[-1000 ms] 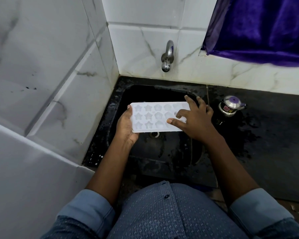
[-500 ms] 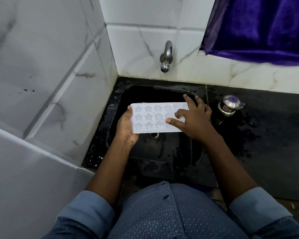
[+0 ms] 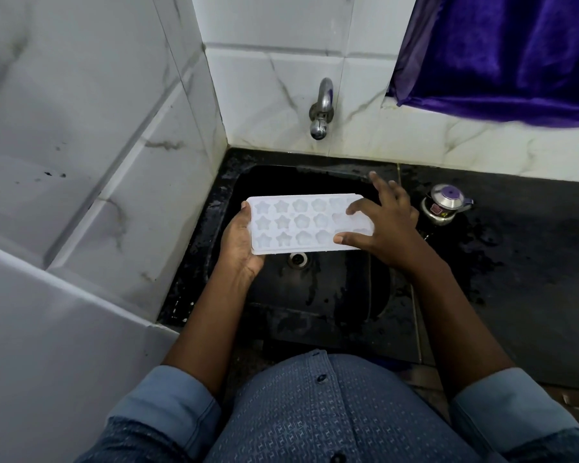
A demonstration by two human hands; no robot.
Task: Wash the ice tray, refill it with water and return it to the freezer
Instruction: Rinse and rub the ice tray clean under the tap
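Hiding the end cells of the ice tray, the right hand rests on it, fingers spread; the left hand grips the other end, fingers unseen beneath.

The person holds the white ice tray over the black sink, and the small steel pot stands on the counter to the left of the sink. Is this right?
Not quite: the head view shows the small steel pot on the counter to the right of the sink. The left hand does hold the ice tray over it.
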